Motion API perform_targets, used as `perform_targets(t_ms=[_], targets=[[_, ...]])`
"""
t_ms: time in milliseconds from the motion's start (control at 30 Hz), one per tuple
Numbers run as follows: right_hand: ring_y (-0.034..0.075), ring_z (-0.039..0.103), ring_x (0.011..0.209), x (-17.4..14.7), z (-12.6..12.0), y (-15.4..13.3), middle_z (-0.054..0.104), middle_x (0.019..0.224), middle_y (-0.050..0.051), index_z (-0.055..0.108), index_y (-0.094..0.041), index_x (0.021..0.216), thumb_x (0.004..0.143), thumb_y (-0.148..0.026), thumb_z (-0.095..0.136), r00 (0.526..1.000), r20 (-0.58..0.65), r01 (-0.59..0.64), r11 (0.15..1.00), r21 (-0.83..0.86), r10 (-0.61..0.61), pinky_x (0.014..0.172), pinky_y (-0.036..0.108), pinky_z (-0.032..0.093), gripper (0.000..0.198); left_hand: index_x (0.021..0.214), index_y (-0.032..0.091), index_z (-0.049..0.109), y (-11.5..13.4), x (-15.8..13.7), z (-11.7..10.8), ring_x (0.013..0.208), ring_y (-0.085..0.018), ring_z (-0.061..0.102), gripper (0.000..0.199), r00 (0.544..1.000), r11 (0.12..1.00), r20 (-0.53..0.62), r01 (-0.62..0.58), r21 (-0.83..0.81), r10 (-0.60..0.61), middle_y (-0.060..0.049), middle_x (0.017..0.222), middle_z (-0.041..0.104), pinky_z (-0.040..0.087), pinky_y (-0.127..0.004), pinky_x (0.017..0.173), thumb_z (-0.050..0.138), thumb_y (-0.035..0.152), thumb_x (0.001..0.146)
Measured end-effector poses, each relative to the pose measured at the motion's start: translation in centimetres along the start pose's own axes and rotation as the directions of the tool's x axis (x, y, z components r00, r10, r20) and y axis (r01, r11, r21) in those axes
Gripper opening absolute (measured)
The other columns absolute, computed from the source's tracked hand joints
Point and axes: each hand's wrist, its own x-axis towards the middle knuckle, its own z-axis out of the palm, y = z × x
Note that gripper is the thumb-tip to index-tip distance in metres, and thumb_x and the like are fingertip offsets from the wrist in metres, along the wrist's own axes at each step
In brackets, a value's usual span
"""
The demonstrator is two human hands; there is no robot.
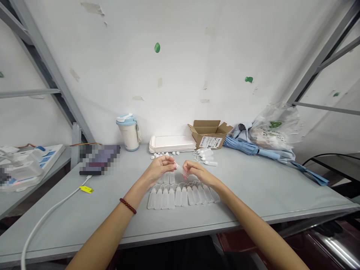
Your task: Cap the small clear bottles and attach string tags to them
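Between my two hands, above the table, is a small translucent plastic squeeze bottle (181, 170), tilted. The fingers of my left hand (160, 168) pinch its upper-left end, where a small white part partly shows. My right hand (195, 171) has its fingers curled round the lower-right end. Below the hands lies a row of similar translucent bottles (164, 198), with thin loops at their necks. A few more bottles (168, 178) lie behind, partly hidden by my left hand. Several loose white caps (160, 155) are scattered beyond it. Capped white bottles (206, 154) lie in a group further right.
At the back stand a cream tumbler (129, 133), stacked white trays (173, 143) and an open cardboard box (209, 135). A folded blue umbrella (247, 145) and plastic bag (274, 129) lie right. A phone (101, 159) with a white cable (53, 210) lies left.
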Motion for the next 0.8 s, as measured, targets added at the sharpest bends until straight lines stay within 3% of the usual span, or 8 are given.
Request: perform_targets(t_ms=[200,433,667,800], targets=[[0.014,0.048,0.066,-0.1,0.1,-0.3,0.051,0.065,-0.004,0.038,-0.022,0.08,0.079,-0.023,0.041,0.995,-0.057,-0.075,0.994,0.078,0.08,0.07,0.03,0.037,0.003,0.086,0.017,0.053,0.2,-0.1,0.1,0.071,-0.014,0.06,0.04,0.998,0.997,-0.059,-0.03,0.07,0.034,-0.002,0.08,0.065,0.045,-0.032,0.075,0.079,0.028,0.058],[0.014,0.048,0.065,0.0,0.1,0.0,0.052,0.066,-0.004,0.039,-0.022,0.092,0.084,-0.04,0.048,0.992,-0.102,-0.07,0.993,0.099,0.08,0.07,0.03,0.036,0.022,0.096,0.017,0.05,1.0,-0.6,0.6,0.067,-0.015,0.06,0.048,0.998,0.996,-0.067,-0.007,0.092,0.013,0.0,0.07,0.066,0.045,-0.034,0.073,0.077,0.032,0.06],[0.012,0.045,0.061,0.0,0.1,0.4,0.048,0.064,-0.006,0.039,-0.021,0.095,0.083,-0.049,0.051,0.992,-0.091,-0.074,0.993,0.092,0.082,0.067,0.029,0.035,0.032,0.103,0.021,0.048,0.9,-0.7,0.6,0.082,-0.016,0.061,0.052,0.995,0.988,-0.046,-0.078,0.129,0.085,-0.001,0.086,0.067,0.044,-0.033,0.079,0.077,0.025,0.059],[0.011,0.045,0.06,0.0,0.1,0.1,0.048,0.063,-0.006,0.04,-0.022,0.094,0.082,-0.05,0.052,0.99,-0.102,-0.083,0.99,0.111,0.095,0.066,0.028,0.036,0.033,0.102,0.019,0.053,0.8,-0.7,0.7,0.083,-0.017,0.062,0.049,0.996,0.988,-0.041,-0.074,0.137,0.08,-0.002,0.085,0.067,0.045,-0.033,0.082,0.077,0.027,0.06]])
